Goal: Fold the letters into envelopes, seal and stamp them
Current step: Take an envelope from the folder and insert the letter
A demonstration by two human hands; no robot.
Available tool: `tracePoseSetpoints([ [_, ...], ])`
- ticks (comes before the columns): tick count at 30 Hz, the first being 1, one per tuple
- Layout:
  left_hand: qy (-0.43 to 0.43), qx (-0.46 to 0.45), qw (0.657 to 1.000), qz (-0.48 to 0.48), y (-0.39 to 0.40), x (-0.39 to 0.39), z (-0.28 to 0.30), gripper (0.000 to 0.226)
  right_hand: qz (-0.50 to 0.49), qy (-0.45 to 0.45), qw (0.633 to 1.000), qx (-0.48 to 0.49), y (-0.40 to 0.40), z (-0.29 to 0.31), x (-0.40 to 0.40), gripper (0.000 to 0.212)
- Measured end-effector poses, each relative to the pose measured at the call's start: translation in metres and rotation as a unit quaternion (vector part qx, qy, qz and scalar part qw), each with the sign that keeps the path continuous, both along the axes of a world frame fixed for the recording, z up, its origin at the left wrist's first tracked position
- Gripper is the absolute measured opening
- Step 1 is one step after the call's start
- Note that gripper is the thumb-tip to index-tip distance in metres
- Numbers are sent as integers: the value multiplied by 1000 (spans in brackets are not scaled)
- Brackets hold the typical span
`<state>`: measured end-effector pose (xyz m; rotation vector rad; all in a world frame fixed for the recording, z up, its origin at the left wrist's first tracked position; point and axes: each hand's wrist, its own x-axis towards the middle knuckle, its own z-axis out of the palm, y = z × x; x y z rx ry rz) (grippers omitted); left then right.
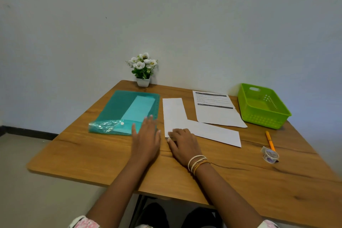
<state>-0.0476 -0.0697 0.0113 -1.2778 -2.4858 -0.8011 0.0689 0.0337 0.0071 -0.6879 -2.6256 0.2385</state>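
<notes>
Two white envelopes lie in an L on the wooden table [92,153]: one [174,113] runs away from me, the other [212,132] runs to the right. My right hand [183,146] rests on the near corner where they meet, fingers curled down onto the paper. My left hand [147,135] lies flat with straight fingers, its fingertips on the near right corner of a teal plastic folder [118,109]. A printed letter [218,109] lies flat behind the envelopes. A small clear roll of stamps or tape [270,156] sits at the right.
A green plastic basket [262,105] stands at the back right. An orange pen [270,140] lies beside the clear roll. A potted white flower [143,69] stands at the back edge against the wall. The folder holds a light sheet.
</notes>
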Motion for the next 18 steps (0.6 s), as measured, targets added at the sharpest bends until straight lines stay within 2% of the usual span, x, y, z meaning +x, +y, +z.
tracePoseSetpoints([
  [3, -50, 24, 992, -111, 26, 14, 6, 40, -44, 100, 992, -63, 9, 4, 7, 30],
  [6, -68, -49, 985, -150, 44, 13, 12, 41, -160, 115, 974, -114, 35, 15, 22, 31],
  [9, -84, -143, 972, -165, 48, 10, 19, 47, -244, -26, 961, -129, 74, 33, 39, 54],
  [12, -127, -163, 964, -167, 48, 6, 19, 51, -250, -154, 939, -180, 106, 43, 46, 76],
  [14, -119, -158, 965, -170, 48, 4, 19, 48, -236, -208, 929, -194, 114, 44, 47, 81],
  [18, -94, -137, 971, -170, 50, 1, 20, 41, -238, -260, 927, -128, 120, 39, 47, 90],
])
